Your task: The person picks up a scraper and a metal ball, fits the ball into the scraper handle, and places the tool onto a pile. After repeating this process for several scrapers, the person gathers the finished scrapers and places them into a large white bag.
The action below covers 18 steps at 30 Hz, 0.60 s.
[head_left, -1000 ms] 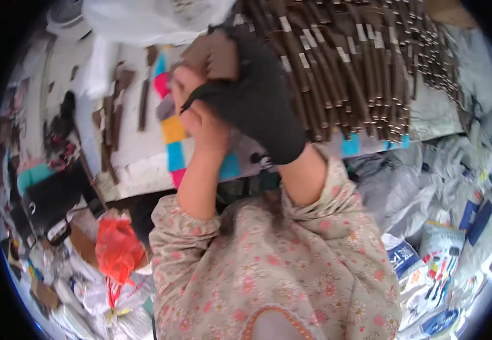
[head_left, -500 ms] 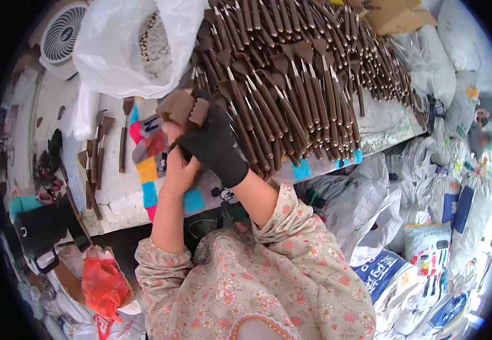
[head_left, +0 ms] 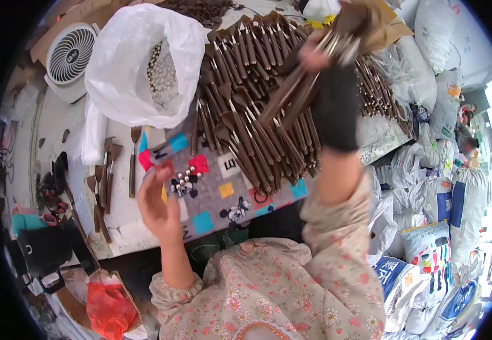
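Observation:
My right hand (head_left: 336,96), in a black glove, is raised over the far right of the pile and grips several brown-handled brushes (head_left: 291,96). Motion smears the hand and the brush heads. My bare left hand (head_left: 158,207) holds nothing; its fingers are apart above the left part of a colourful patterned cloth (head_left: 223,170). Close by it on the cloth lie several small shiny silver beads or caps (head_left: 185,181). A large pile of similar brushes (head_left: 257,141), with flat brown heads and silver collars, covers the cloth's far side.
An open white plastic bag (head_left: 127,85) with silver and white bead-like pieces stands at the far left, beside a white fan (head_left: 71,54). Several loose brushes (head_left: 107,175) lie on the white table (head_left: 59,164). Filled sacks (head_left: 427,249) crowd the right side. A red bag (head_left: 110,306) sits lower left.
My hands were together at the cloth's left, around a bunch of brushes. The right hand has carried brushes up and right over the pile. My left hand has come free, and silver pieces show.

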Each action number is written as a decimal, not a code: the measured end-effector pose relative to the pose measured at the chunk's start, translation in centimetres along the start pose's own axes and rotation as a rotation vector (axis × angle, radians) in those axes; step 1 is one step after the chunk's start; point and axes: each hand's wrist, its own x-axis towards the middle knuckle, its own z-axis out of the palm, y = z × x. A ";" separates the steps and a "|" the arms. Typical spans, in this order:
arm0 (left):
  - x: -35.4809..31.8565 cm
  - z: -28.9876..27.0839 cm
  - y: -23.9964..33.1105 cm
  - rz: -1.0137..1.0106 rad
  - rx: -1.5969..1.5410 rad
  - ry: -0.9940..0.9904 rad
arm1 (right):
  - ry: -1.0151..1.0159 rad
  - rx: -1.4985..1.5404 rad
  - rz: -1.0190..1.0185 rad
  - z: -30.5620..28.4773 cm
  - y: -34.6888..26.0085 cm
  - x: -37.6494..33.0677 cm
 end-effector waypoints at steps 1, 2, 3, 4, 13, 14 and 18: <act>-0.2 -1.3 -0.2 -0.031 0.038 0.093 | 0.332 -0.904 -0.178 0.9 -2.5 1.7; -0.1 -1.2 -0.2 -0.049 -0.021 0.112 | 0.018 -1.641 -0.426 -3.7 -7.7 4.1; -0.3 -1.5 -0.3 -0.066 -0.067 0.149 | 0.325 -1.186 -0.334 -6.9 -9.9 7.0; -0.2 -1.2 -0.5 -0.060 -0.083 0.149 | 0.240 -1.575 -0.317 -12.1 -14.7 8.7; 0.7 1.1 -2.6 -0.200 -0.088 0.083 | 0.670 -2.265 0.550 -25.5 -13.2 14.1; 0.6 0.9 -2.6 -0.209 -0.066 0.095 | 0.718 -2.195 0.626 -21.9 -10.7 13.7; 0.7 1.2 -2.9 -0.232 -0.087 0.082 | 0.726 -2.102 0.649 -22.0 -10.9 12.1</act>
